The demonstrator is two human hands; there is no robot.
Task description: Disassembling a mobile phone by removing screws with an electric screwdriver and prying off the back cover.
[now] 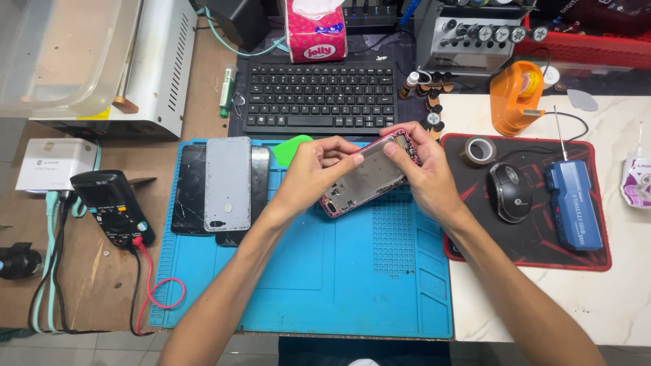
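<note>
Both my hands hold a pink-edged phone frame (pixel 369 177) tilted above the blue work mat (pixel 352 271). My left hand (pixel 308 173) grips its left side, thumb pressed on the open grey inside. At the upper right end my right hand (pixel 420 169) wraps the frame, fingers curled over its top edge. A green plastic pick (pixel 291 147) lies on the mat just behind my left hand.
Phone parts lie at the mat's left: a cracked black screen (pixel 189 190), a grey back cover (pixel 228 183), another dark phone (pixel 260 183). Black multimeter (pixel 112 207) with red lead further left. Keyboard (pixel 319 95) behind. Mouse (pixel 510 192), tape roll (pixel 479 150), blue tool (pixel 573 207) on the right pad.
</note>
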